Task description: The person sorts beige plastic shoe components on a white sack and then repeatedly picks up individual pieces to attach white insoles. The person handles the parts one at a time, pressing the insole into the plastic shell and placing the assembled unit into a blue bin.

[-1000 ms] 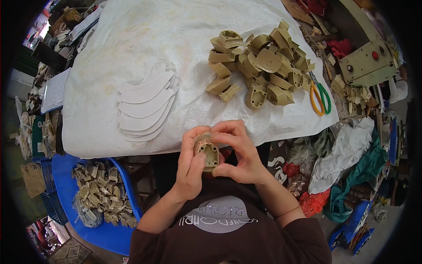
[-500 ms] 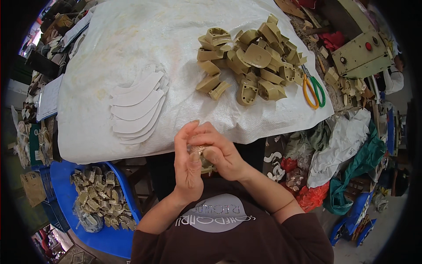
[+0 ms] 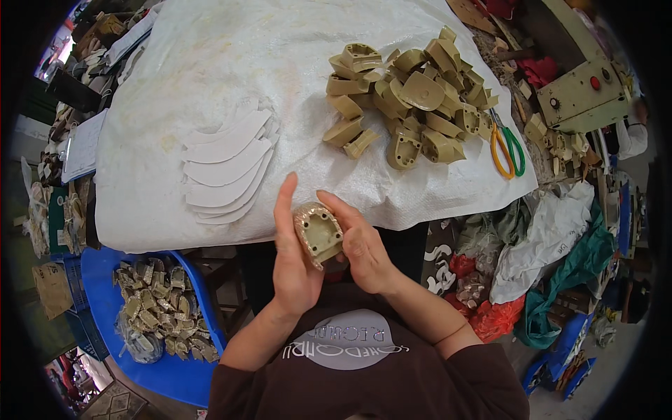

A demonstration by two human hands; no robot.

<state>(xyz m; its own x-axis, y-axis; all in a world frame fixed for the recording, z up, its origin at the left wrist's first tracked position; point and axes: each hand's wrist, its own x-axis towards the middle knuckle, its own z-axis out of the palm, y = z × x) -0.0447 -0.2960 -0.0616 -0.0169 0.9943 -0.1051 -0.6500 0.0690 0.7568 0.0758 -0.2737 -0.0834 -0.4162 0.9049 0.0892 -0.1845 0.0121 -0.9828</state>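
Note:
Between my two hands, just off the near edge of the white-covered table (image 3: 161,77), is an olive shoe heel (image 3: 320,233) wrapped in glittery material round its side. Its hollowed end with several small holes faces up. My left hand (image 3: 294,269) presses the heel's left side, with the fingers stretched upward. My right hand (image 3: 365,255) holds the other side, thumb and fingers along its edge. On the table, a stack of curved white pieces (image 3: 227,171) lies beyond my left hand. Farther right is a pile of bare olive heels (image 3: 422,91).
Scissors (image 3: 516,150) with orange and green handles lie at the table's right edge. A blue chair (image 3: 168,381) at lower left holds several glittery heels (image 3: 164,308). Plastic bags (image 3: 542,238) crowd the right side, below a control box (image 3: 584,94).
The heel has turned so that its hollow, holed end faces up. My hands have opened outward from around it, showing more of it.

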